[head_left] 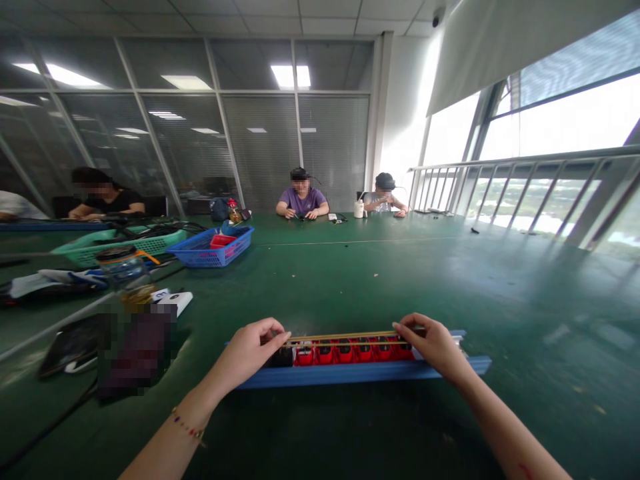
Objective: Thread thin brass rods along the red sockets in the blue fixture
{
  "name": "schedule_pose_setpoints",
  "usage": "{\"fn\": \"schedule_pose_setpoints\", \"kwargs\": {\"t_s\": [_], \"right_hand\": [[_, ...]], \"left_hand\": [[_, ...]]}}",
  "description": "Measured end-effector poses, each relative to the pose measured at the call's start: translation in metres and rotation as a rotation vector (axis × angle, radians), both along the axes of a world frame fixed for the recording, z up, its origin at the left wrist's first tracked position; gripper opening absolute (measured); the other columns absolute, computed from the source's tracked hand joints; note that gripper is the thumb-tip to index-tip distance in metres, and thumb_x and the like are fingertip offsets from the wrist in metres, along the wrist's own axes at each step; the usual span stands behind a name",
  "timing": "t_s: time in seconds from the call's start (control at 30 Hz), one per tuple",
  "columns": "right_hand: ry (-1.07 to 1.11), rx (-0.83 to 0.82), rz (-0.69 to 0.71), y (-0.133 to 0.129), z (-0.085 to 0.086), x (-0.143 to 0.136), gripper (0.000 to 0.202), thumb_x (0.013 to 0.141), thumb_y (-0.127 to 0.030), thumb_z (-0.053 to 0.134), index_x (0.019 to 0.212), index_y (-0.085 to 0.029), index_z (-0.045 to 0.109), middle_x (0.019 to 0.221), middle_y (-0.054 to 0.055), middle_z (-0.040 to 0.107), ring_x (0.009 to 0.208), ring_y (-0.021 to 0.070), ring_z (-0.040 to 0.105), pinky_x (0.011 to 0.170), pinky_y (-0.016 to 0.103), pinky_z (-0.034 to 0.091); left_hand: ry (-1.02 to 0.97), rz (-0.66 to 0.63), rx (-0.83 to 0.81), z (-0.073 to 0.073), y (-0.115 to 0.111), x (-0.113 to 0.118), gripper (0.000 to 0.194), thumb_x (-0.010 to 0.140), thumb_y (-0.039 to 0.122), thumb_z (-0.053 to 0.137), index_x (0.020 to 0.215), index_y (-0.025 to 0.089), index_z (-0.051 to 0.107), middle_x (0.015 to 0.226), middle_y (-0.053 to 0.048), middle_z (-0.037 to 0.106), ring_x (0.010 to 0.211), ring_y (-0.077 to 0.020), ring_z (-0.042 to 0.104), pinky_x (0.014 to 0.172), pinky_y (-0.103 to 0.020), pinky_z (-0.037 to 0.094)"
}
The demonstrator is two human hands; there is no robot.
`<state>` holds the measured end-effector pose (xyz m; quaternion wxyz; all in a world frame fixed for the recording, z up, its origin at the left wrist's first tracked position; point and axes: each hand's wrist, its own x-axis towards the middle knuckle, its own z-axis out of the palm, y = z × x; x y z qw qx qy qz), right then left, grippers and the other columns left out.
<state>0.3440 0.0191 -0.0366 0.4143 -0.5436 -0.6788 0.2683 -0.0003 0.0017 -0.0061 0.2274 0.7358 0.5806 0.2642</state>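
My left hand (245,353) is closed, thumb and fingertips pinching one end of a thin yellow band (345,336). The other end is pinched by my right hand (434,345), which is also closed. Between them the band runs taut, its two strands lying along a long blue plastic rail (350,378). Inside the rail stands a row of several red parts (345,355) with black pieces in them. A black part (283,358) sits at the row's left end, near my left fingers. My right hand partly hides the rail's right end.
On the green table (320,290) at left are a blue basket (213,259), a green basket (90,252), a jar (125,270), a black phone (75,343) and a blurred purple item (140,350). Co-workers sit at the far side, near a white cup (359,210).
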Motion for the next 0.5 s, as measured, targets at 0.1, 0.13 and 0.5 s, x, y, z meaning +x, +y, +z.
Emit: {"fn": "schedule_pose_setpoints", "kwargs": {"t_s": [0.1,0.13,0.5], "right_hand": [[-0.049,0.019,-0.026,-0.0001,-0.0014,-0.0001,0.031,0.072,-0.049,0.051,0.073,-0.018,0.057,0.067,0.001,0.062,0.063,0.0147,0.058,0.057,0.023,0.046],[-0.064,0.025,-0.027,-0.0002,-0.0016,0.0001,0.031,0.073,-0.049,0.05,0.074,-0.019,0.057,0.068,0.001,0.062,0.063,0.0149,0.058,0.058,0.023,0.046],[-0.335,0.173,-0.206,-0.0024,-0.0062,-0.0018,0.036,0.077,-0.051,0.042,0.061,-0.021,0.052,0.065,0.002,0.057,0.055,0.0148,0.054,0.052,0.025,0.042]], "left_hand": [[0.047,0.019,0.004,-0.0012,0.0,-0.0006,0.034,0.075,0.05,0.041,0.077,0.02,0.058,0.066,0.002,0.063,0.059,-0.014,0.056,0.053,-0.021,0.037],[0.055,0.023,0.008,-0.0013,-0.0002,-0.0005,0.034,0.075,0.05,0.041,0.077,0.02,0.058,0.066,0.002,0.063,0.059,-0.0141,0.056,0.053,-0.021,0.037],[0.047,0.015,0.036,-0.0053,0.0004,0.0025,0.038,0.078,0.05,0.036,0.073,0.019,0.057,0.064,0.001,0.061,0.058,-0.0137,0.055,0.052,-0.02,0.035]]}}
